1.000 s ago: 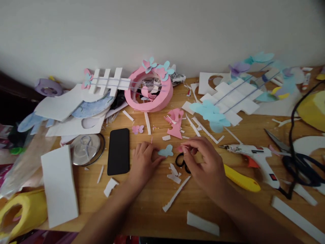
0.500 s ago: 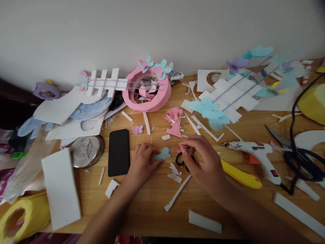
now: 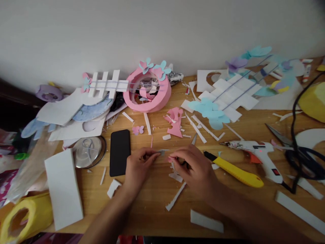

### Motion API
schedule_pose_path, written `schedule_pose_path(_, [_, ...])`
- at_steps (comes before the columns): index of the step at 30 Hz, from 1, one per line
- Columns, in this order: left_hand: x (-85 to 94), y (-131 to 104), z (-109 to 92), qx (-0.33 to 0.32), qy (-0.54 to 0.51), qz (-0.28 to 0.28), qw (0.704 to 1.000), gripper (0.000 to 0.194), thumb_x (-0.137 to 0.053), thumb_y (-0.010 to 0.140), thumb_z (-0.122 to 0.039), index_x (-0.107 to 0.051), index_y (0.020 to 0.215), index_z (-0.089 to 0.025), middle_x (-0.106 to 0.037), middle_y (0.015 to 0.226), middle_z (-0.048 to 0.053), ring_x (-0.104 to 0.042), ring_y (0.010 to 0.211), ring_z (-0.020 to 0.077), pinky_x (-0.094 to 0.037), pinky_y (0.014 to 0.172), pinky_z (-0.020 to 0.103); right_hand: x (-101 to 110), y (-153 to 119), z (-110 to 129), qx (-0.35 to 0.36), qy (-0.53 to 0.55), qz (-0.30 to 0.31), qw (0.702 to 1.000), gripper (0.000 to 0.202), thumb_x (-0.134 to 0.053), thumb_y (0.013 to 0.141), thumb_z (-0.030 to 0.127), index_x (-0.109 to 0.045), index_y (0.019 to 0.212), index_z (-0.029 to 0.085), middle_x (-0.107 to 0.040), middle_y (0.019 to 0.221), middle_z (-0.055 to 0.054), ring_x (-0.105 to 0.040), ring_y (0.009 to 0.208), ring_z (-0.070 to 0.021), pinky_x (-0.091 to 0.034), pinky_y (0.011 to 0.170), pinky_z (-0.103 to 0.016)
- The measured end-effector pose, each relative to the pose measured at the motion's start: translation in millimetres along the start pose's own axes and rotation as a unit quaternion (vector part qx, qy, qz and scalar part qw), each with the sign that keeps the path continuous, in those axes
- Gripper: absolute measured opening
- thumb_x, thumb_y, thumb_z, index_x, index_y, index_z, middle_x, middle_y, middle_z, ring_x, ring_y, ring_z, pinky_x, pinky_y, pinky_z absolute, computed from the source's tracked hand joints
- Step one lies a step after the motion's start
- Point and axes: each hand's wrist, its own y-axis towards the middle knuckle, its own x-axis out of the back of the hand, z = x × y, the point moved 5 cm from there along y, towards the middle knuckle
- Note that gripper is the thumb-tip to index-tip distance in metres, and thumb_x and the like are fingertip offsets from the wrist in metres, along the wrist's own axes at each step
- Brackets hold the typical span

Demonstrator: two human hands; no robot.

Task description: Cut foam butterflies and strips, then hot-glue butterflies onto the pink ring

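Between thumb and fingers my left hand (image 3: 140,166) pinches a small light-blue paper cutout (image 3: 163,151), seen almost edge-on just above the table. My right hand (image 3: 196,164) is closed on a small pink paper piece (image 3: 170,159), held close to the blue one with a slight gap between them. Small scissors (image 3: 194,139) lie beneath my right hand, their blade tip showing and most of the rest covered. Pink paper scraps (image 3: 174,122) and a pink-and-lilac paper butterfly (image 3: 138,130) rest beyond my hands.
Right of my hands lie a yellow utility knife (image 3: 236,171), a hot glue gun (image 3: 261,152) and large scissors (image 3: 302,159). A black phone (image 3: 120,152) and a spool (image 3: 87,152) are to the left. Behind stand a pink ring guitar (image 3: 162,98) and a white paper piece with strings (image 3: 233,93).
My left hand has lifted the blue cutout off the table and tipped it edge-on. My right hand has moved left with the pink piece, uncovering the utility knife's black end and the scissors' tip.
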Motion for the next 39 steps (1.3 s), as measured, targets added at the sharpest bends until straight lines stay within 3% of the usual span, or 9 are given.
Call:
schedule_pose_path(4, [-6.8,-4.3,-2.8,-0.013,-0.035,0.041,0.998,0.01,-0.075,0.081,-0.031,-0.078,0.082,-0.021,-0.076,0.076,-0.001,-0.065,0.066,0.0122,-0.048,0.062,0.02,-6.3,-2.3,-4.4,0.032,-0.024,-0.003,0.999,0.018,-0.064,0.09,0.008,-0.062,0.101,0.021,-0.067,0.092,-0.004,-0.061,0.088,-0.0178,-0.051,0.079,-0.033])
schedule_pose_path(7, [-9.8,-6.1,-9.4,-0.063,-0.046,0.061,0.995,0.008,-0.072,0.084,-0.024,-0.078,0.088,-0.022,-0.078,0.084,0.0,-0.069,0.073,0.0126,-0.051,0.068,0.02,-6.5,-1.9,-6.5,0.044,-0.038,-0.018,0.998,0.02,-0.064,0.088,0.006,-0.062,0.101,0.022,-0.067,0.091,-0.004,-0.061,0.087,-0.0183,-0.051,0.079,-0.034])
schedule_pose_path(11, [-8.1,-8.6,-17.8,-0.127,-0.028,0.062,0.99,0.01,-0.069,0.086,-0.019,-0.077,0.093,-0.021,-0.078,0.088,0.001,-0.07,0.077,0.0125,-0.052,0.07,0.02,-4.6,-0.1,-6.0,0.048,-0.041,-0.034,0.997,0.023,-0.065,0.087,0.004,-0.061,0.101,0.023,-0.068,0.09,-0.004,-0.062,0.087,-0.0186,-0.052,0.08,-0.035])
schedule_pose_path(23, [-6.3,-13.4,-26.9,-0.211,-0.026,0.058,0.975,0.014,-0.067,0.088,-0.012,-0.075,0.098,-0.018,-0.077,0.092,0.003,-0.071,0.083,0.0132,-0.055,0.077,0.022,-4.4,-1.2,-7.2,0.037,-0.037,-0.014,0.999,0.022,-0.067,0.088,0.006,-0.062,0.103,0.021,-0.069,0.091,-0.005,-0.063,0.088,-0.0184,-0.052,0.081,-0.035])
schedule_pose_path(30, [-4.8,-14.4,-30.1,-0.236,-0.022,0.043,0.971,0.014,-0.068,0.088,-0.012,-0.074,0.098,-0.018,-0.077,0.09,0.003,-0.07,0.081,0.0126,-0.055,0.076,0.022,-2.7,1.8,-5.1,0.03,-0.044,-0.017,0.998,0.018,-0.066,0.089,0.008,-0.062,0.1,0.022,-0.068,0.088,-0.004,-0.062,0.083,-0.018,-0.052,0.076,-0.033])
schedule_pose_path(39, [-4.2,-15.3,-31.7,-0.219,-0.019,0.048,0.974,0.012,-0.067,0.089,-0.016,-0.074,0.098,-0.02,-0.077,0.089,0.004,-0.071,0.081,0.0151,-0.056,0.077,0.025,-2.0,0.1,-4.5,0.022,-0.042,-0.018,0.999,0.016,-0.064,0.09,0.011,-0.063,0.101,0.022,-0.069,0.088,-0.003,-0.062,0.081,-0.0174,-0.052,0.074,-0.033])
